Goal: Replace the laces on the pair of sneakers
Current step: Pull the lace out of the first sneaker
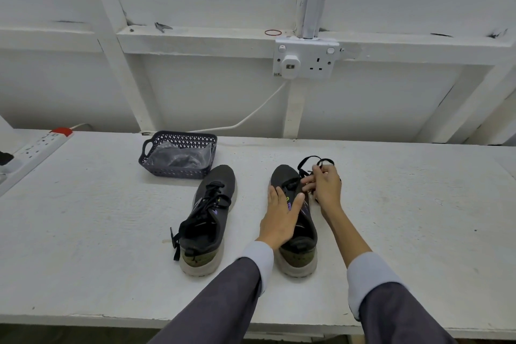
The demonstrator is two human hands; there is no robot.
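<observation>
- The right-hand sneaker stands on the white table, toe pointing away from the person, heel near the front edge.
- Its black lace is partly pulled out; loose loops rise just past the toe, on its right side.
- The right hand pinches this lace between curled fingers, just beside the front of the shoe.
- The left hand lies flat on the sneaker's upper with fingers straight and thumb spread, pressing down rather than grasping.
- The left-hand sneaker stands parallel and apart, laced, with a lace end hanging by its heel.
- A dark plastic basket sits just beyond that shoe's toe and holds a clear bag with dark contents I cannot make out.
- A power strip lies at the table's left edge.
- A wall socket with a white plug is mounted above; its cable runs down toward the table.
</observation>
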